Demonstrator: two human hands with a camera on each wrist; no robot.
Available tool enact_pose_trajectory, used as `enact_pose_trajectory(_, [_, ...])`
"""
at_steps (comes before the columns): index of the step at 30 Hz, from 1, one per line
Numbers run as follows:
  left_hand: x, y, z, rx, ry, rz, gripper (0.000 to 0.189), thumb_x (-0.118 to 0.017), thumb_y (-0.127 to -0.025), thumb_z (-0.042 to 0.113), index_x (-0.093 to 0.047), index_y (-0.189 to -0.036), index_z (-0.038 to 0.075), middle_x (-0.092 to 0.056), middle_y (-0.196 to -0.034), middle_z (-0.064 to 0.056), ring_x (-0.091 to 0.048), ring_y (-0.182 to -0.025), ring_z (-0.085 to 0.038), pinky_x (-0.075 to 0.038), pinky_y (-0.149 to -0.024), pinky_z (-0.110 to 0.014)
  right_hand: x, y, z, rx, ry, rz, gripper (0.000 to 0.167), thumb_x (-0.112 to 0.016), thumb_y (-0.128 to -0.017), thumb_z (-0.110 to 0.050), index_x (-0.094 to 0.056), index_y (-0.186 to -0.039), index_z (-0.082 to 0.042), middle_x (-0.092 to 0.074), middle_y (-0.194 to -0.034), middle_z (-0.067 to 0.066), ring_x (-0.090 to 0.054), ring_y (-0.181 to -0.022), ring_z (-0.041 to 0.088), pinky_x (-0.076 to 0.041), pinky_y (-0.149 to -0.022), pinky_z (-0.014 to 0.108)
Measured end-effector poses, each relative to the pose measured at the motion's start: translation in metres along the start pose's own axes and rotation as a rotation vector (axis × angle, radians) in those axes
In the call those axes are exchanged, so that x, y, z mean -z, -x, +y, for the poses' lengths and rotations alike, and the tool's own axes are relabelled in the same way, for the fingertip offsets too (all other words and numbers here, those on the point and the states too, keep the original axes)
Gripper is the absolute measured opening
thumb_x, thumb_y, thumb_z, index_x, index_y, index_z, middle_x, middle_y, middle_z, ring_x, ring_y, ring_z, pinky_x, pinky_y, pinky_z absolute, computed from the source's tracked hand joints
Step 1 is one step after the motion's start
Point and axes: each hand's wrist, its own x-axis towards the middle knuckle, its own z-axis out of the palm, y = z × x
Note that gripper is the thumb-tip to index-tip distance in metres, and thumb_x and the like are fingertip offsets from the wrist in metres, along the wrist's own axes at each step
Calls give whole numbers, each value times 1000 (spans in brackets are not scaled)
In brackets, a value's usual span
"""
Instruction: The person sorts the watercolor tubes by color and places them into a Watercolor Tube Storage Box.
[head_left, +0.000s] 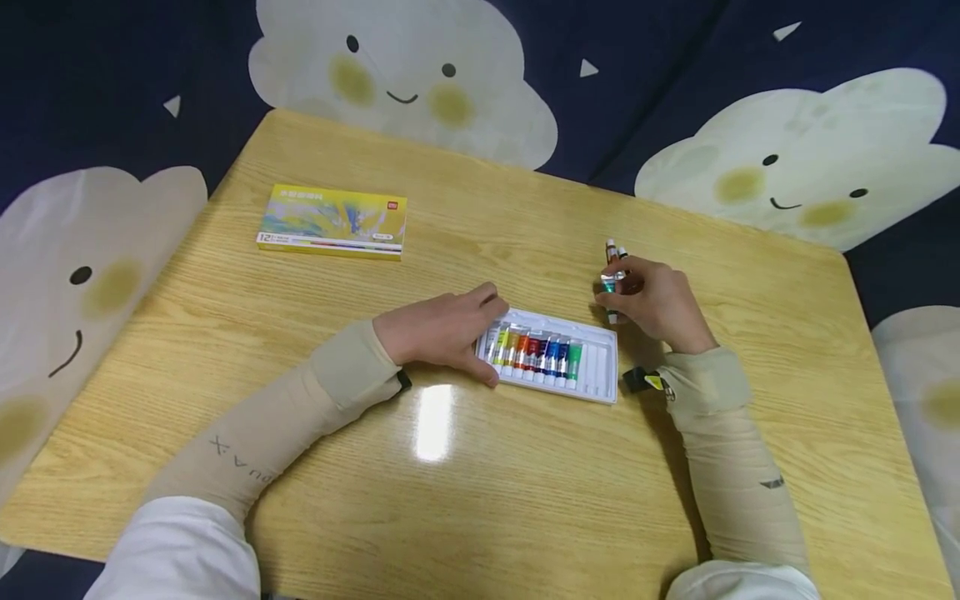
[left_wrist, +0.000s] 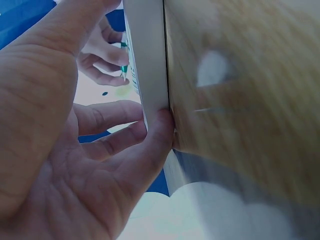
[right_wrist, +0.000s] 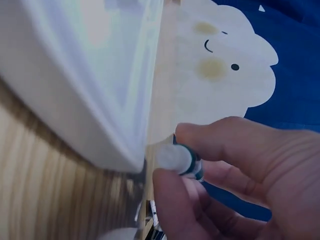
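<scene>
A white plastic tray (head_left: 598, 375) lies on the table with a row of small paint tubes (head_left: 532, 356) in it, running from white and yellow through red and blue to green. Its right-end slots hold no tubes. My left hand (head_left: 447, 330) grips the tray's left end, thumb at the near edge and fingers at the far edge. Right of the tray, my right hand (head_left: 662, 302) pinches a dark green paint tube (head_left: 609, 288) between thumb and fingers; its white cap (right_wrist: 174, 158) points toward the right wrist camera. A brown paint tube (head_left: 611, 248) lies just beyond those fingers, beside a darker one.
A yellow paint box (head_left: 334, 222) lies at the back left of the wooden table (head_left: 480, 517). Dark blue cloth with white clouds (head_left: 405, 75) surrounds the table's far and side edges. A small black wrist camera (head_left: 637, 380) sits close to the tray's right end.
</scene>
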Motion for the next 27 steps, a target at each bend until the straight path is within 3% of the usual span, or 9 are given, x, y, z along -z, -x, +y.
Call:
enact_pose_trajectory(11, [0, 0, 0, 4, 7, -1, 88, -81, -82, 58, -48, -142, 4, -48, -128, -9, -56, -91, -19, -55, -85, -34, -6, 15, -8, 64, -43, 36, 32, -78, -93, -21, -69, -122, -9, -64, -87, 10, -70, -70, 20, -63, -64, 36])
enact_pose_trajectory(27, [0, -1, 1, 6, 1, 0, 89, -82, -81, 59, -48, -142, 4, -48, -127, -8, -56, -92, -19, -55, -86, -34, -22, 43, -6, 80, -136, 46, 29, -77, -94, -18, -69, -120, -9, -71, -92, 15, -70, -66, 15, -62, -61, 32])
